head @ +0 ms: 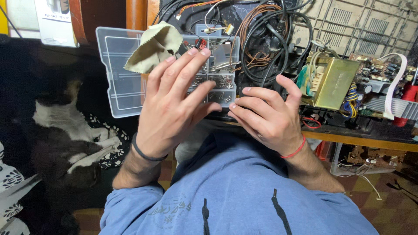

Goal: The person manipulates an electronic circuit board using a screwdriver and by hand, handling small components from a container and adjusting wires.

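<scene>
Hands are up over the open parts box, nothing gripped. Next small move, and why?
Probably lower the right hand to the front compartments of the clear parts box. Both hands look empty, the left hand is raised with fingers spread, and the right fingertips already lie nearest the small metal parts. The lid is open; the cloth leaves those compartments uncovered.

A clear plastic parts box (126, 93) lies open on the tabletop, its lid swung out to the left. Its small compartments hold screws and bits of metal. A pale yellow-green cloth (154, 48) with a zigzag-cut edge sits crumpled over the box's upper left part.
</scene>
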